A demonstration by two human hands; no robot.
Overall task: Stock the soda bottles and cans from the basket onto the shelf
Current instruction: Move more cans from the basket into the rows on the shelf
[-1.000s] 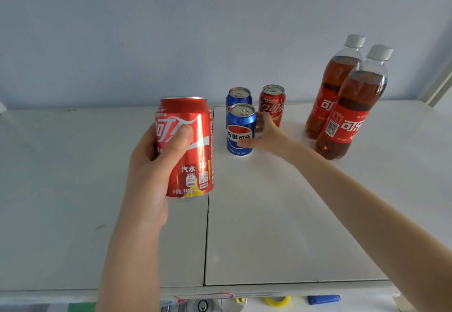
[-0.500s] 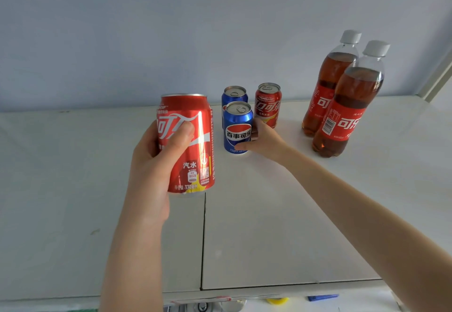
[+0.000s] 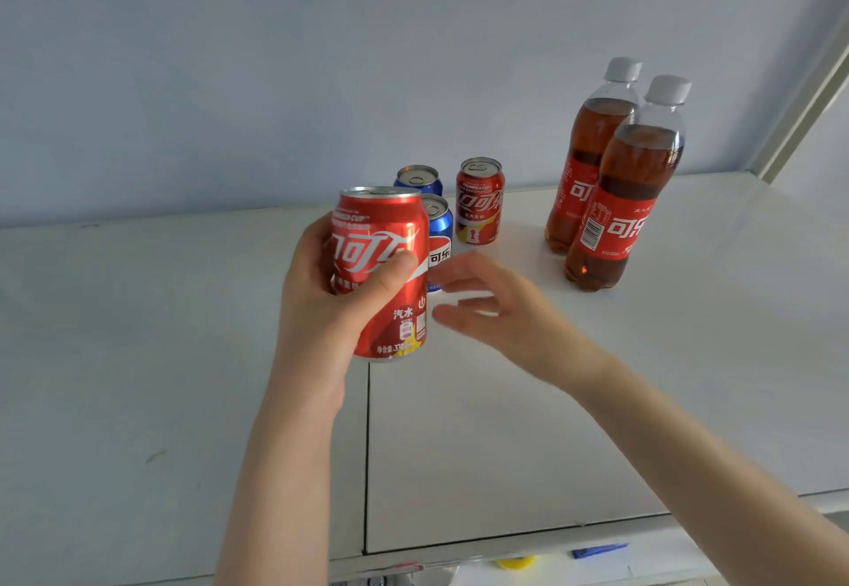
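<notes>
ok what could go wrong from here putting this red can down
1. The left hand grips the held red can above the shelf, close in front of the front blue can; setting it down there might knock that can over.
2. The right hand is open beside those cans; a careless sweep could tip one.
3. The two bottles stand nearly touching, so one bump might topple both.

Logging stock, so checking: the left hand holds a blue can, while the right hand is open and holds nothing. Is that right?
Not quite. The head view shows the left hand holding a red can, not a blue one. The rest stands: the right hand is open and holds nothing.
</notes>
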